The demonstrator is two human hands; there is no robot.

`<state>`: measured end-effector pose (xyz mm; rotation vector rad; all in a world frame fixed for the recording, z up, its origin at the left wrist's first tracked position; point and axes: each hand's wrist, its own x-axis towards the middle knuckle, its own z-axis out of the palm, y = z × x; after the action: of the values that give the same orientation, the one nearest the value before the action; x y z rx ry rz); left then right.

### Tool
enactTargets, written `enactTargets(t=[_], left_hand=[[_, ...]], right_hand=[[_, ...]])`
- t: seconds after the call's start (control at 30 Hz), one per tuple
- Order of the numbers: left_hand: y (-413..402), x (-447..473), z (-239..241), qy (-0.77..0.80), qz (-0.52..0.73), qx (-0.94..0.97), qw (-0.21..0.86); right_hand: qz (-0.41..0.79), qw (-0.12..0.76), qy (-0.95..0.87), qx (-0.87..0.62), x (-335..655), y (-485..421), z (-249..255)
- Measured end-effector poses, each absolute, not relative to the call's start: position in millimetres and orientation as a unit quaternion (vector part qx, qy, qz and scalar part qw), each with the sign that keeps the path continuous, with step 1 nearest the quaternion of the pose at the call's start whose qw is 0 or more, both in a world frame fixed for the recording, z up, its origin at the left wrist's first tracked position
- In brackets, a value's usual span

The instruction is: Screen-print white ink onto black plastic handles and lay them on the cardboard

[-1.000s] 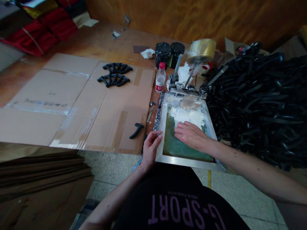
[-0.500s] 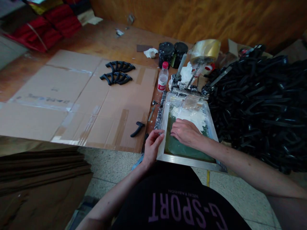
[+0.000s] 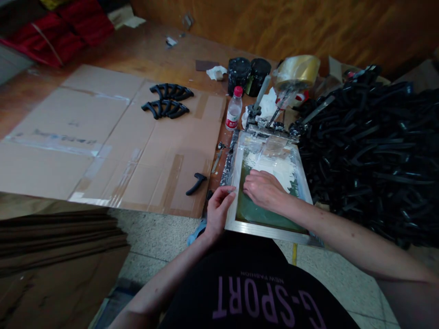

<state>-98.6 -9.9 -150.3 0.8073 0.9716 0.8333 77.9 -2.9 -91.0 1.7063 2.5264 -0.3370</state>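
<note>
A screen-printing frame [image 3: 267, 230] with a metal rim and green mesh lies in front of me. White paste [image 3: 279, 171] covers the upper part of its mesh. Over the mesh, my right hand [image 3: 264, 186] is closed with fingers curled downward; whatever it grips is hidden beneath it. At the rim's left side, my left hand [image 3: 219, 203] has thumb and fingers drawn together, their tips at the edge. What they pinch is not clear. Left of that hand, one black curved plastic handle [image 3: 196, 183] lies on the flattened cardboard [image 3: 137, 178].
Two rows of black handles [image 3: 168, 109] lie farther back on the cardboard. A red-capped bottle [image 3: 233, 109], paint-spattered black tubs [image 3: 239, 75] and a tape roll [image 3: 297, 71] stand behind the frame. Hinge clamps [image 3: 274, 130] hold its far end. A large heap of black handles [image 3: 370, 160] fills the right.
The view has shifted slightly. Both hands keep nearly the same places at the frame, and nothing has visibly been picked up or let go.
</note>
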Motion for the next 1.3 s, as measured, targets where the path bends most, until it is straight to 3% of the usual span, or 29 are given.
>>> enactTargets(t=[0.3, 0.73, 1.07, 1.3], left_hand=[[-8, -99, -150, 0.429, 0.383, 0.377, 0.726], [-9, -99, -148, 0.432, 0.369, 0.364, 0.738], [-2, -99, -145, 0.449, 0.273, 0.357, 0.772], [16, -93, -143, 0.499, 0.175, 0.511, 0.677]], right_hand=[[-0.162, 0.057, 0.808, 0.564, 82, 2, -90], [-0.144, 0.030, 0.806, 0.574, 80, 0, -89], [-0.151, -0.072, 0.817, 0.551, 90, -13, -79], [-0.143, -0.165, 0.790, 0.573, 103, -37, -75]])
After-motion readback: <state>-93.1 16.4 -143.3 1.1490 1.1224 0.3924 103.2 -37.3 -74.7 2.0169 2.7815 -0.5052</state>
